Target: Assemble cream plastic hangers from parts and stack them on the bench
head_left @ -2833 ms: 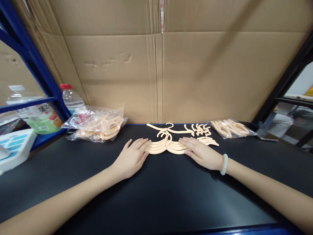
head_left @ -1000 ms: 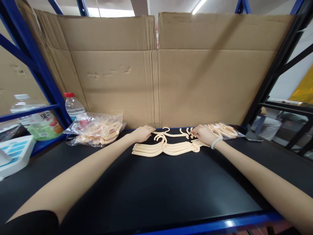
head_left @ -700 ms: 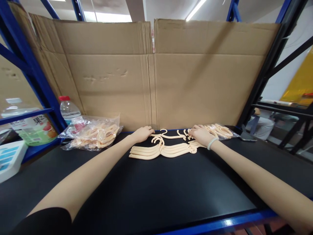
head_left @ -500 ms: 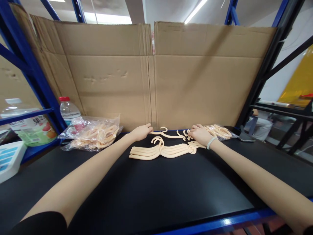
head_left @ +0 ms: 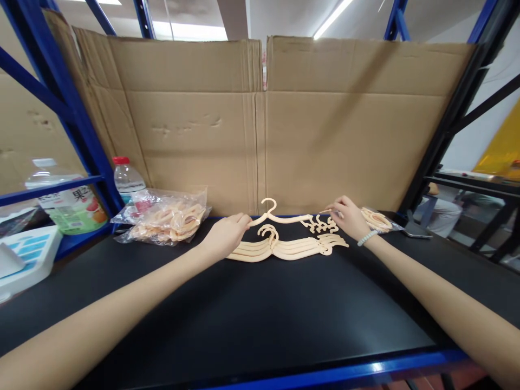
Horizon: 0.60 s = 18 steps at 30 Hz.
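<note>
My left hand (head_left: pixel 227 234) is closed on the left end of a beige plastic clothes hanger (head_left: pixel 287 219), lifted off the table with its hook up. My right hand (head_left: pixel 349 218) pinches a small thin beige piece (head_left: pixel 326 211), partly hidden by the fingers. Beneath that hand lie several small curved beige hooks (head_left: pixel 317 223). Nearer to me, several matching hangers (head_left: pixel 296 250) lie fanned in a row, their left ends behind my left hand. Slim beige pieces (head_left: pixel 336 240) rest at the right end of that row.
A clear bag of beige parts (head_left: pixel 174 222) lies at left, another bag (head_left: pixel 376 220) at right beside a phone-like flat object (head_left: pixel 417 232). Bottles (head_left: pixel 128 179) and a white-and-blue tray (head_left: pixel 34 254) stand left. A cardboard wall (head_left: pixel 195 135) closes off the back of the black table (head_left: pixel 292 314).
My left hand has raised the hanger from the table and come closer to me. My right hand has lifted off the small hooks, now with a thin piece at its fingertips. The view has shifted slightly.
</note>
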### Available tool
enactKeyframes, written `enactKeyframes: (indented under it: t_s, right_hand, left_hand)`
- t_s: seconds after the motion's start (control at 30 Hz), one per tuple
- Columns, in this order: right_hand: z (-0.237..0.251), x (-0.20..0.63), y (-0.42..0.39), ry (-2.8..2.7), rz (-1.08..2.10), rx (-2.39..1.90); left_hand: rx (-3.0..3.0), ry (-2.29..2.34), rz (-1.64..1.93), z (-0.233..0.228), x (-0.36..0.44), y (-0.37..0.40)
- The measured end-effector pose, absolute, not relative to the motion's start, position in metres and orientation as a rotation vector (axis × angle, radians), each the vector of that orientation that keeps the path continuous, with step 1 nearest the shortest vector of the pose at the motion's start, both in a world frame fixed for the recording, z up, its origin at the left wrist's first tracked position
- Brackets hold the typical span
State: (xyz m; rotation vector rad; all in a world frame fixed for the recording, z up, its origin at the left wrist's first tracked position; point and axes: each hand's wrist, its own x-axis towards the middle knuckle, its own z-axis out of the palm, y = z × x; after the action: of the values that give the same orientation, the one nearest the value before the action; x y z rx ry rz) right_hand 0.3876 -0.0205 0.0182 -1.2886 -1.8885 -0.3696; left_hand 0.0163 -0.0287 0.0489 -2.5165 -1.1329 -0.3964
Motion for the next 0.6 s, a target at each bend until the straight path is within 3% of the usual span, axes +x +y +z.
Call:
enactKeyframes:
  t_s: [0.23,0.43,0.6]
  right_hand:
    - [0.022,0.358,-0.068,-1.557,0.083,-1.214]
    - [0.017,0.330,-0.103,-1.280,0.884,-0.954]
    - [0.012,0.327,-0.102,-1.182,1.048,-0.925]
  left_hand:
    - [-2.671,-1.056,-0.607,0.028,0.008,-0.068]
    - [-2.722,-1.081,-0.801,0.007,0.012,-0.072]
    - [-2.749,-1.167,-0.862,-0.002,0.009,-0.070]
